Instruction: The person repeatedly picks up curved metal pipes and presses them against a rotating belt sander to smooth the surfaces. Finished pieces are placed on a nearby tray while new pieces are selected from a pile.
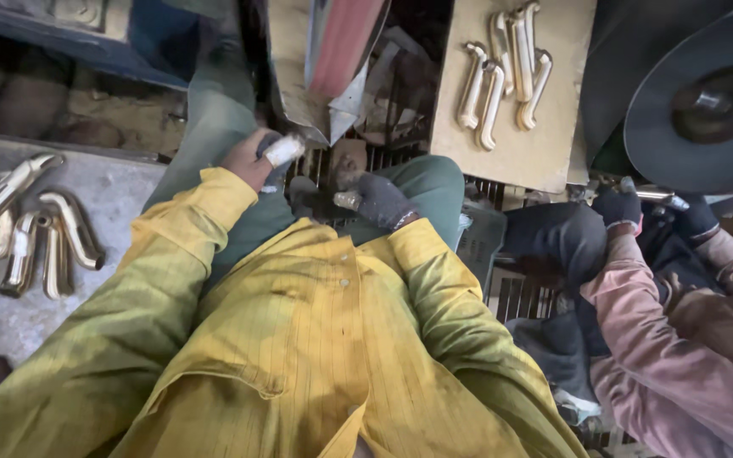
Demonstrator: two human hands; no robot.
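left hand: the bare left hand (pixel 252 159) is clenched round one end of a curved brass pipe piece (pixel 284 150), the pale end of which sticks out past the fingers; it sits over the left knee, just below the sanding belt
right hand: the right hand (pixel 381 200), in a dark knitted glove, grips the other end of the curved brass pipe piece, a short stub showing beside the thumb; the middle of the piece is hidden between the hands
belt: a reddish-pink sanding belt (pixel 341 38) on its metal frame rises just beyond the hands
left bench: a heap of bent polished brass spouts (pixel 31 229) lies on the grey slab (pixel 120 191), well apart from the hands
far board: more pale brass spouts (pixel 502 72) lie on a tan board (pixel 562 93)
co-worker: a person in a pink sleeve (pixel 663 339) holds a metal part in dark gloves (pixel 621 205) near a large dark buffing wheel (pixel 706 102)
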